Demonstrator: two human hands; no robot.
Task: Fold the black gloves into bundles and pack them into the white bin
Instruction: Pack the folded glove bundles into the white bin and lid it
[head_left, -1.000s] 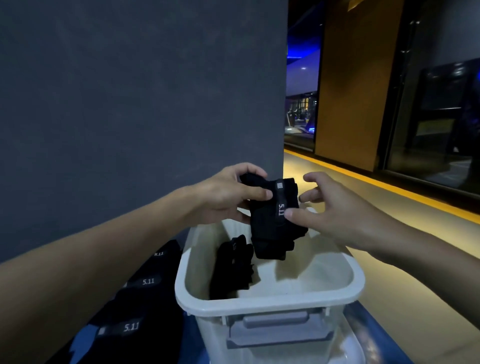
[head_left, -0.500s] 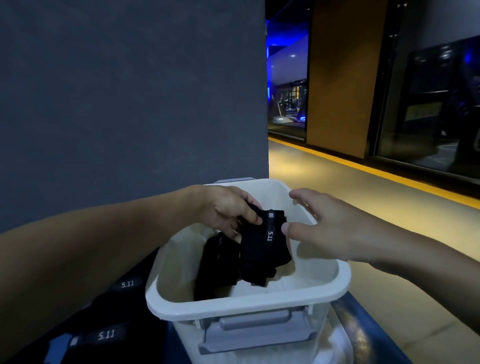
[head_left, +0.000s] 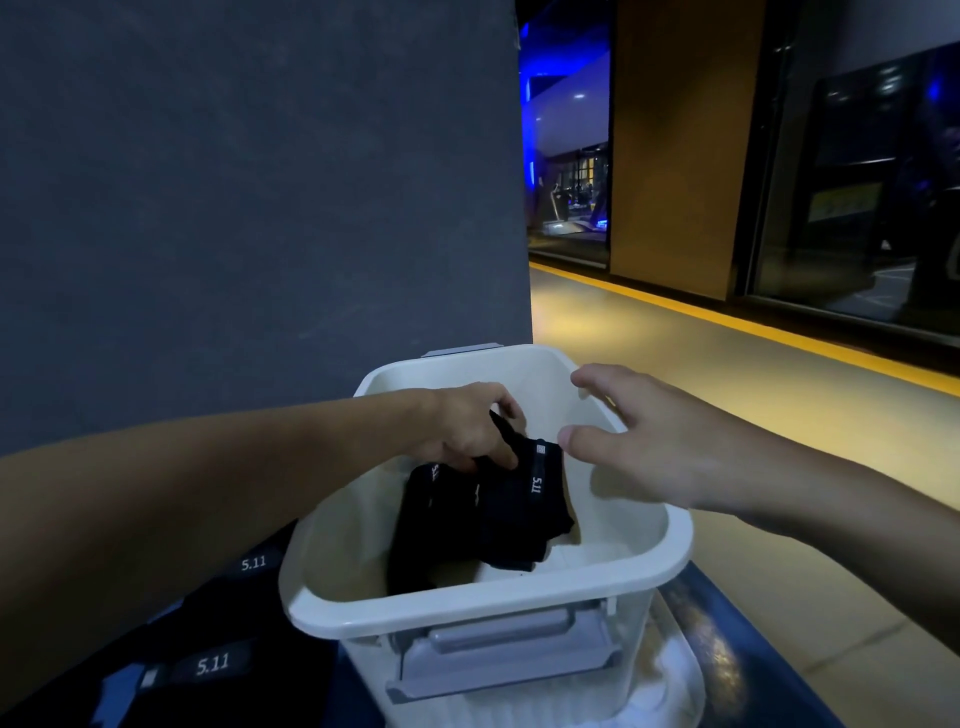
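Gym corridor, treadmills (head_left: 563, 205) beyond glass.

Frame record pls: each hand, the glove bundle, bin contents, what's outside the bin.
left hand: grips the top of the glove bundle
right hand: open, fingers spread over the bin, holds nothing; thumb close to the bundle, contact unclear
glove bundle: black, 5.11 label showing, down inside the white bin, below the rim
bin contents: second bundle, black, to the left of the held one
outside bin: loose gloves with 5.11 labels, left of the bin
task state: bundle in the bin, not yet released
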